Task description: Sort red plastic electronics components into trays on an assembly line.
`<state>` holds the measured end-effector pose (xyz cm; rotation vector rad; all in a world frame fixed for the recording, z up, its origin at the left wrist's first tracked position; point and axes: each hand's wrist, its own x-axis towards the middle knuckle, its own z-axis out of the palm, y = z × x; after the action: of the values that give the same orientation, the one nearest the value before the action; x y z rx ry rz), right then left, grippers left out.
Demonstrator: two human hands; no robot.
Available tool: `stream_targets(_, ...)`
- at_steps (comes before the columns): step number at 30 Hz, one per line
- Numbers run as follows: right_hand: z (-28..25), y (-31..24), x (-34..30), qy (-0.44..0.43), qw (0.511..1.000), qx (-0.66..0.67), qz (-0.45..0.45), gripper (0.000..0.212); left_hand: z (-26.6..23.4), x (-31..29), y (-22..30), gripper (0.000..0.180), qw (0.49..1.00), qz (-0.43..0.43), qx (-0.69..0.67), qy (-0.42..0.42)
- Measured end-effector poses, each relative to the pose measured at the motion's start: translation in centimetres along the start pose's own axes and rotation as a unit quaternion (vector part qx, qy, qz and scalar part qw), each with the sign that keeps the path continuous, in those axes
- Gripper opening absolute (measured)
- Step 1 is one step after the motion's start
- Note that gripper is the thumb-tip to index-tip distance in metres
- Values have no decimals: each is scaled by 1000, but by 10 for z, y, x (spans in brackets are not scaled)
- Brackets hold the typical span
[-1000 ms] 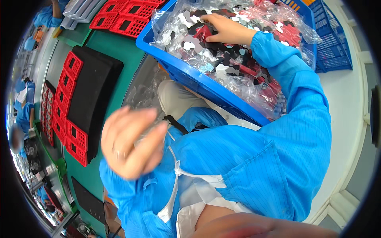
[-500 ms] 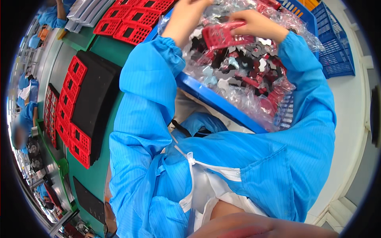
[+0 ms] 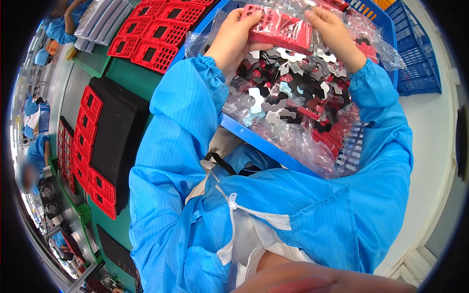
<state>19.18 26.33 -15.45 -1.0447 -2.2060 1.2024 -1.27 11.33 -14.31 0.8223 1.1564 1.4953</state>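
A red plastic cover [image 3: 281, 30] with rows of keypad-like holes is held up over a blue crate [image 3: 271, 141]. My left hand [image 3: 233, 39] is closed round its left end, thumb on top and fingers beneath. At its upper right corner, my right hand [image 3: 336, 34] pinches with thumb and fingers; clear film lies close by, and I cannot tell whether it is pinched too. Below both hands, the crate holds crumpled clear plastic bags [image 3: 298, 132], more red parts [image 3: 328, 139] and many small black, grey and white cut-out pieces [image 3: 293, 88].
To the left, a green-topped bench [image 3: 129, 73] carries rows of red covers [image 3: 156, 36] and a black foam block [image 3: 117, 117] with red covers [image 3: 85, 141] along its edge. Blue crates [image 3: 415, 58] stand at right. Other people in blue [image 3: 61, 29] work at far left.
My left hand has come down to the right and taken hold of the red cover's left end. The cover has been raised and turned, and my right hand now grips its right end.
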Motion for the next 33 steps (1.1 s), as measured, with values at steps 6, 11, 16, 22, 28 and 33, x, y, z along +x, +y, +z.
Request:
stream_targets(6,-20,-10,9,35,900,432,-31,28,-14,6,2,29,990,-38,-119,-68)
stream_targets(11,-56,16,20,249,936,-49,-245,29,-23,7,2,26,999,9,-39,7)
stream_targets(16,-20,30,2,-14,843,-456,-284,18,-19,7,0,27,999,28,-34,14)
stream_targets(22,-2,0,8,-87,988,60,-112,21,-19,1,-2,29,998,50,-21,27)
stream_targets(28,-39,9,13,27,996,-20,-85,27,-21,0,-2,32,993,88,-23,81)
stream_targets(33,-3,-20,-1,-17,992,77,-100,34,3,-12,-9,48,968,139,205,-35)
